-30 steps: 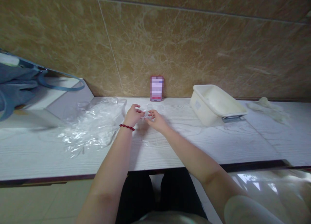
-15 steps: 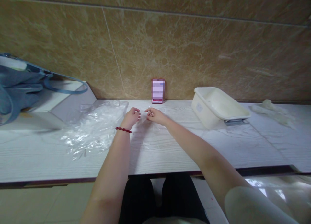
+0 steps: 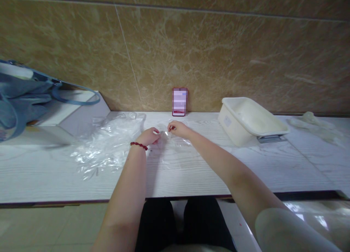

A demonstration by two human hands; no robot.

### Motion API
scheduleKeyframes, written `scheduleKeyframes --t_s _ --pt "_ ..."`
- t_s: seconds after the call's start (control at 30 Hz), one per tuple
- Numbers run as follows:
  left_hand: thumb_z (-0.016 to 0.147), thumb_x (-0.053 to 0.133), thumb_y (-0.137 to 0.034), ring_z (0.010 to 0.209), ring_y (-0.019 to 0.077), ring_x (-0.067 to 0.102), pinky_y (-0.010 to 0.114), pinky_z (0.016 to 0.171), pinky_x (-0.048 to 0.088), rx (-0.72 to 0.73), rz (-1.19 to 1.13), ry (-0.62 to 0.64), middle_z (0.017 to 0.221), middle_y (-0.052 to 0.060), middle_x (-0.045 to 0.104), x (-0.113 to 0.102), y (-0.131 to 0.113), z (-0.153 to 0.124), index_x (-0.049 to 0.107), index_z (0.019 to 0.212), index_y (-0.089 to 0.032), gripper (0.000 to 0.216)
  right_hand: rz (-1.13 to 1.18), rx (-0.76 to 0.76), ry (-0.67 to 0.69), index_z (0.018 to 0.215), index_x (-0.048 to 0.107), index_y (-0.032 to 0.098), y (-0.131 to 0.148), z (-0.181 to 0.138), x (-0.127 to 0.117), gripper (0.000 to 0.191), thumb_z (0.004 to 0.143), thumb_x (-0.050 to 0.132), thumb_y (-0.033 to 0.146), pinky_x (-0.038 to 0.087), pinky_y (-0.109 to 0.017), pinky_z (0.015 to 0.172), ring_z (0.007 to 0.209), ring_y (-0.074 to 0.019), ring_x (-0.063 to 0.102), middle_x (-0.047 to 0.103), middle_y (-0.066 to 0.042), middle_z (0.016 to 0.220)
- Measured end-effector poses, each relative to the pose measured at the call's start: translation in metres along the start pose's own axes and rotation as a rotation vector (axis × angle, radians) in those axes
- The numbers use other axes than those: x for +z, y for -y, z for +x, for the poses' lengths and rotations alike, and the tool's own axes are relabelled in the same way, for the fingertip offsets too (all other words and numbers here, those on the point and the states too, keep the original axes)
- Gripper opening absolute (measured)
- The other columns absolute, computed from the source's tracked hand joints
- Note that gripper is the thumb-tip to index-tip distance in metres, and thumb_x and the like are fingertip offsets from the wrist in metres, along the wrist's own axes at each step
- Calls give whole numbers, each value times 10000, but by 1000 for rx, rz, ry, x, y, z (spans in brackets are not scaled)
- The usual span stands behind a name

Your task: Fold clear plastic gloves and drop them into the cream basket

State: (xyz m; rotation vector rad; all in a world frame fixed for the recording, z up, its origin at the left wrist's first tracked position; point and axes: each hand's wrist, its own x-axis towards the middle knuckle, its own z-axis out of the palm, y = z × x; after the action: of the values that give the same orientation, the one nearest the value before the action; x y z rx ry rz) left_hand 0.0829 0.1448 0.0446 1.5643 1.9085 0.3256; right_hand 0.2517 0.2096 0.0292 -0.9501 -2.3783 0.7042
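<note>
My left hand [image 3: 151,135], with a red bead bracelet [image 3: 139,145] at the wrist, is closed, thumb against fingers. A hand's width to its right, my right hand [image 3: 176,128] pinches too. Between them stretches a thin clear plastic piece [image 3: 164,134], gripped from both sides. Part of it spreads on the table below my right hand; whether it is a bag or a glove I cannot tell. Left of my left hand lies a heap of crumpled clear plastic pieces [image 3: 109,142].
A phone [image 3: 179,102] leans upright on the marbled wall behind my hands. To the right stand a cream plastic bin [image 3: 237,126] and a crumpled translucent plastic item [image 3: 314,124]. At left, a blue bag [image 3: 24,99] rests on a white box [image 3: 79,113]. The white wood-grain table [image 3: 175,179] ends near my legs.
My fingers have closed from a looser pose into pinches. The clear plastic now shows between them, and my right hand sits slightly farther right.
</note>
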Motion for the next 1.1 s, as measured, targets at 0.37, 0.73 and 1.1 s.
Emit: scheduleKeyframes --t_s 0.37,0.73,1.1 --pt "746 452 -409 723 155 576 231 666 420 333 221 -49 770 20 638 -1 17 16 611 1042 -253 370 -186 -49 156 717 638 139 -3 3 -8 235 639 451 19 369 -199 699 738 -111 514 587 -12 729" --pt "697 521 -458 708 156 570 228 675 410 340 301 -40 760 27 631 4 9 15 597 1075 -268 429 -64 346 153 866 580 179 16 -7 -11 171 767 491 287 373 -179 556 600 -87 534 623 10 699" --pt "700 520 -460 761 176 570 241 707 412 339 300 -63 797 37 618 4 11 17 594 1086 -281 431 -257 443 204 835 658 167 21 -12 -12 207 650 568 186 383 -185 573 666 -118 573 666 -18 761"
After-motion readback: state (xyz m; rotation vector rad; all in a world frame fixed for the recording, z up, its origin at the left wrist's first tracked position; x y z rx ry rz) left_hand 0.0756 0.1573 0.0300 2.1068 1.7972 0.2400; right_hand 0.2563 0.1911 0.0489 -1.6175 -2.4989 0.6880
